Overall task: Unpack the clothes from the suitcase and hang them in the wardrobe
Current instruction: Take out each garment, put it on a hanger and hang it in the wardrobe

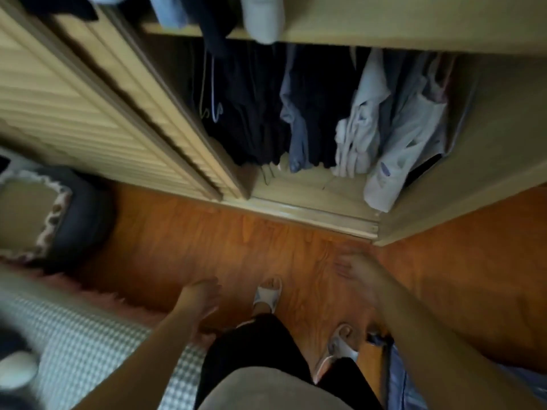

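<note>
overhead, dark and pale clothes (325, 113) hanging crowded in wardrobe (340, 214), left hand (201, 300) and right hand (355, 269) spread, empty

both arms reach forward, left grip (201, 297) and right grip (355, 269) empty, fingers loose.

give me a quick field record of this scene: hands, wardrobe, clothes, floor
left hand: open, holds nothing, over the floor
right hand: open, blurred, holds nothing
wardrobe: sliding door pushed left, inside showing
clothes: dark and pale garments hanging inside
hangers: bare ones at the left end
floor: orange-brown wood
</note>
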